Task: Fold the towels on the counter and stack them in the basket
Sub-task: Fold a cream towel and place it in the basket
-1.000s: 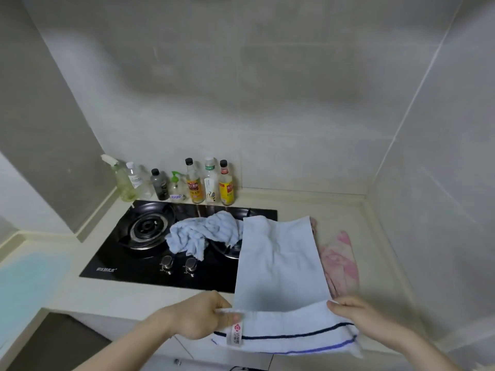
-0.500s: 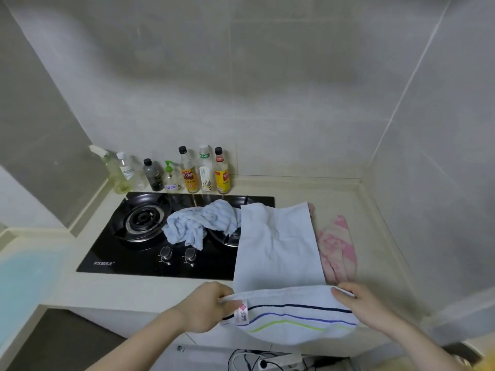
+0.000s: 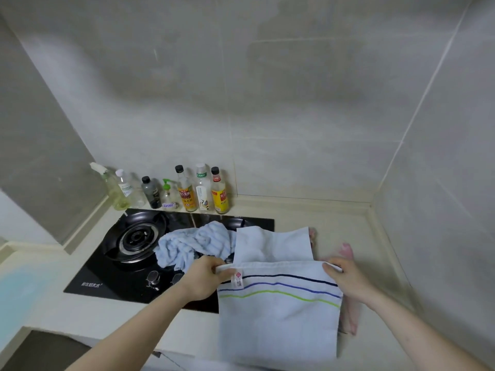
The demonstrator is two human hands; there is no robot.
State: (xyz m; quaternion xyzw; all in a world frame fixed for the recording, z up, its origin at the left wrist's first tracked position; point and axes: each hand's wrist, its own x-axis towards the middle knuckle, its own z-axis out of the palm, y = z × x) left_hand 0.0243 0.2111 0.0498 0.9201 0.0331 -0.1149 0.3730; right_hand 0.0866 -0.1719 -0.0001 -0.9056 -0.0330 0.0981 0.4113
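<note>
We have the white towel (image 3: 278,298) spread lengthwise over the right end of the counter (image 3: 348,218), its far end lying partly on the black stove (image 3: 128,253) and its near end, with the dark, blue and green stripes, turned up and over toward the far end. Our left hand (image 3: 203,277) pinches the left corner of that striped end beside the small label, thumb over the hem. Our right hand (image 3: 345,277) holds the right corner, fingers curled round the edge. We judge this to be the first fold of this towel, in hand and not yet laid flat: part of the far half shows uncovered beyond the lifted edge.

Just left of it a pale blue ribbed towel (image 3: 192,245) sits crumpled on the stove, over the right burner and near the knobs (image 3: 163,278), unfolded. Under the white towel's right edge a pink towel (image 3: 345,314) peeks out, lying on the counter; we cannot tell whether it is folded.

The basket is nowhere in view, so we cannot say if anything is stacked in it. By our reckoning most of the task is left: finish this fold, fold the other two, then carry all to the basket.

A row of bottles (image 3: 187,191) stands against the tiled wall behind the stove.
</note>
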